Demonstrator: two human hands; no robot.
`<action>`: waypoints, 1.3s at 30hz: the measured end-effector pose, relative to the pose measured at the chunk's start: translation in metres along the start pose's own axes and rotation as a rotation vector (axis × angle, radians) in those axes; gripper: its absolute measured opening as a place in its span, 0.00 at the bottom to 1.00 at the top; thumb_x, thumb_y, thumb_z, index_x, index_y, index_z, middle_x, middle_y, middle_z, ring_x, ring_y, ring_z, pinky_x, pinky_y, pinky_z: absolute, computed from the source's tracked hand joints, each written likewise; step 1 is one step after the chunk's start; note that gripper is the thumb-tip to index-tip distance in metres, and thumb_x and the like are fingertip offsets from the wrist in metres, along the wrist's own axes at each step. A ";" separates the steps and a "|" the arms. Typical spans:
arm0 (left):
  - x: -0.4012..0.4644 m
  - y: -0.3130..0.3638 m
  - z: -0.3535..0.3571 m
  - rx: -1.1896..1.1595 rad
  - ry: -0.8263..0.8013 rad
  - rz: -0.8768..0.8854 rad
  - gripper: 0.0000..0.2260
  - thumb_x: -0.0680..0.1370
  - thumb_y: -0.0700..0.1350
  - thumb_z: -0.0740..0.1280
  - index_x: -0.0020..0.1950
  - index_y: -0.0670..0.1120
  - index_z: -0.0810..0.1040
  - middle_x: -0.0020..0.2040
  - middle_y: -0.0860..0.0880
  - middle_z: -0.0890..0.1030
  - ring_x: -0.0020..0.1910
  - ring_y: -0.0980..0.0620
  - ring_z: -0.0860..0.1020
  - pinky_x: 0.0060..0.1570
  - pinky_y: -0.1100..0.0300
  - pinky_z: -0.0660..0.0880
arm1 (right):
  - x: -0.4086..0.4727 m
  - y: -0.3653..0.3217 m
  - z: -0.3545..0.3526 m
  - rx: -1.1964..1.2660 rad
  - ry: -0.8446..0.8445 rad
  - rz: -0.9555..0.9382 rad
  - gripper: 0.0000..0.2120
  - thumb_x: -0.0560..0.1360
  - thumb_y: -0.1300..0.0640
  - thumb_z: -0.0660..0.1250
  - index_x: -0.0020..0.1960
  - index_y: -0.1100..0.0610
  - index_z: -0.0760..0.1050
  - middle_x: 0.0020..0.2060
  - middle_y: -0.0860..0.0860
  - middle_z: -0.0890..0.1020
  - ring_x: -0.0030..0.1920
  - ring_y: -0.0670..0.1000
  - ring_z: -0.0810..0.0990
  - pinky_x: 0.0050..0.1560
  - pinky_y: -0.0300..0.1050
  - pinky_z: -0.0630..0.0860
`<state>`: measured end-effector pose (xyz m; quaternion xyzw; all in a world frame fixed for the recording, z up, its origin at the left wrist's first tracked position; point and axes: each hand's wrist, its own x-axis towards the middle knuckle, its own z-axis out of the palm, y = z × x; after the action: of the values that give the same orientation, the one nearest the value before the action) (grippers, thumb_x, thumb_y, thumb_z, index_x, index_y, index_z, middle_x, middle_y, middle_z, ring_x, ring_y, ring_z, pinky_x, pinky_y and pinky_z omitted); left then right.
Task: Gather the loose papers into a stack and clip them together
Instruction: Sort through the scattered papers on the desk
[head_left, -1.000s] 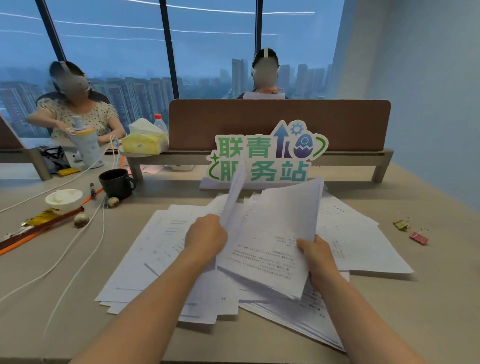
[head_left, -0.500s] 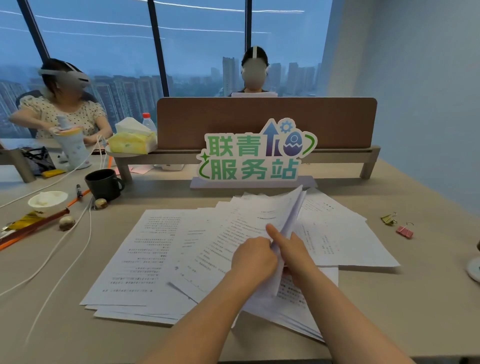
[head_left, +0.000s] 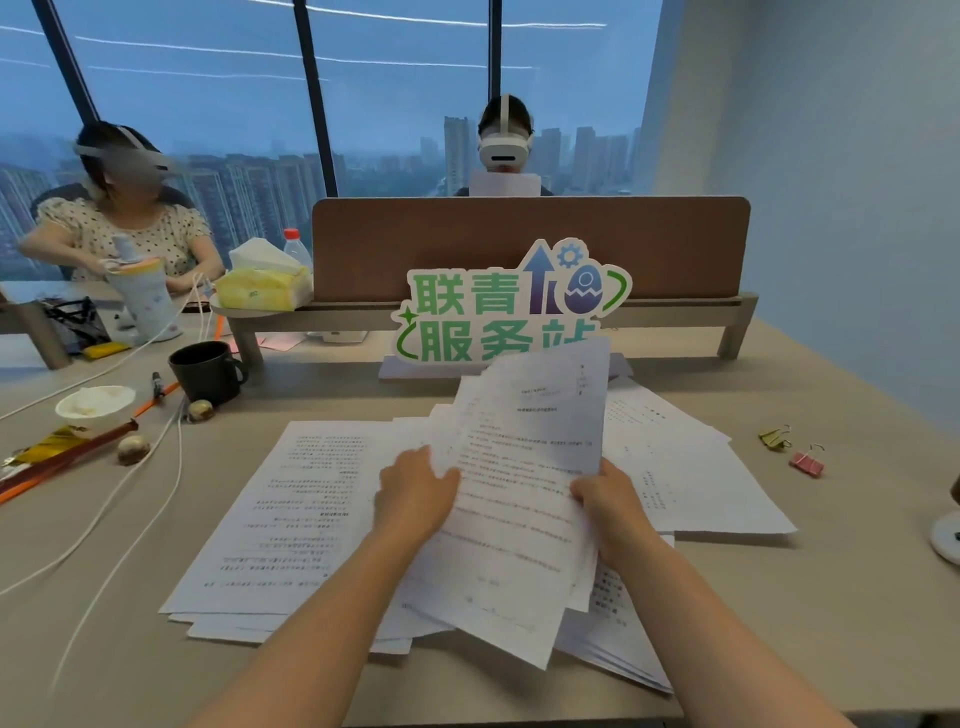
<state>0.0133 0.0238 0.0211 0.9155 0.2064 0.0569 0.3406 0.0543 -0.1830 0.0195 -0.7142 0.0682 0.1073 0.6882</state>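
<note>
Head view: my left hand (head_left: 415, 493) and right hand (head_left: 608, 506) grip a raised sheaf of papers (head_left: 519, 493) by its side edges; binder clips (head_left: 789, 449) lie well right.

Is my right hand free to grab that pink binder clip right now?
Probably not yet: the right hand grips the lifted sheets. The pink binder clip lies unobstructed on the bare desk to its right.

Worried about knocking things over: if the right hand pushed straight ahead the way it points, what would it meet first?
Probably the white printed sheets spread on the desk beyond the right hand; further on, likely the green-lettered sign, though depth is unclear.
</note>
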 end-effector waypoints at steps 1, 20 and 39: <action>0.008 -0.009 -0.005 -0.007 0.046 -0.053 0.26 0.79 0.56 0.61 0.73 0.45 0.68 0.72 0.44 0.71 0.69 0.40 0.69 0.66 0.45 0.69 | -0.001 -0.001 -0.002 0.031 0.001 -0.007 0.23 0.74 0.73 0.55 0.61 0.54 0.75 0.49 0.53 0.82 0.48 0.57 0.81 0.49 0.53 0.81; 0.021 0.024 -0.073 -0.978 0.071 0.051 0.14 0.84 0.53 0.56 0.53 0.49 0.80 0.52 0.48 0.83 0.53 0.45 0.82 0.53 0.45 0.80 | -0.014 -0.059 -0.006 0.285 -0.106 -0.393 0.08 0.80 0.64 0.62 0.53 0.55 0.77 0.48 0.55 0.86 0.51 0.63 0.84 0.48 0.59 0.83; 0.008 0.013 -0.027 -0.652 0.051 0.250 0.08 0.81 0.47 0.65 0.60 0.50 0.77 0.54 0.52 0.83 0.54 0.48 0.82 0.50 0.50 0.82 | -0.016 -0.031 -0.001 0.011 -0.032 -0.409 0.04 0.79 0.56 0.67 0.51 0.52 0.80 0.47 0.50 0.85 0.45 0.53 0.85 0.41 0.47 0.83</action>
<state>0.0185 0.0348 0.0502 0.7752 0.0720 0.1839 0.6001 0.0460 -0.1834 0.0538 -0.7076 -0.0883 -0.0237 0.7007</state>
